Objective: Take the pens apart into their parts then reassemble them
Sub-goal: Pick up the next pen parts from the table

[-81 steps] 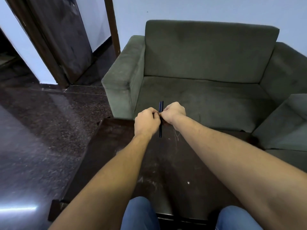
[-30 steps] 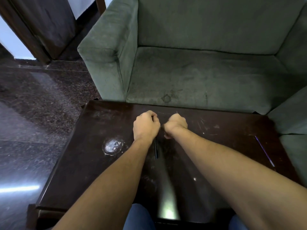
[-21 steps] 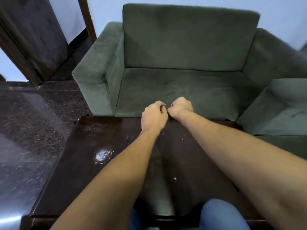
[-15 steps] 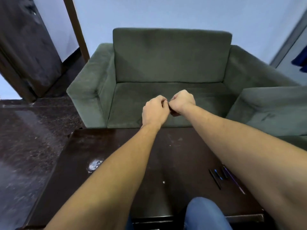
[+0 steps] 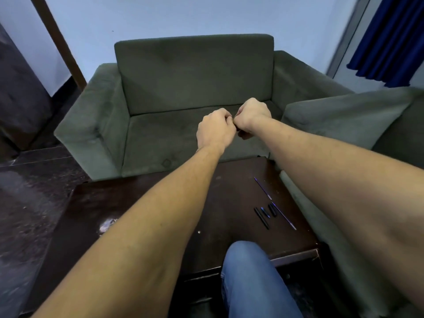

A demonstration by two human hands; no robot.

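Both fists were closed and touching knuckle to knuckle above the sofa seat, left hand (image 5: 215,129) and right hand (image 5: 252,115) hiding whatever they pinched, while loose pen parts (image 5: 267,212) lay on the dark worktop (image 5: 137,196) below, nearer the right arm.

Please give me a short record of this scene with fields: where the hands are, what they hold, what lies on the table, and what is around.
left hand: fist, raised in front of the sofa, touching the right hand
right hand: fist, same height
held item: hidden inside the fists, cannot tell
table: dark wood, scratched
pen parts: short dark pieces lying on the table's right side
refills: two thin rods, one beside the parts, one farther back
sofa: green, behind the table
curtain: blue, upper right
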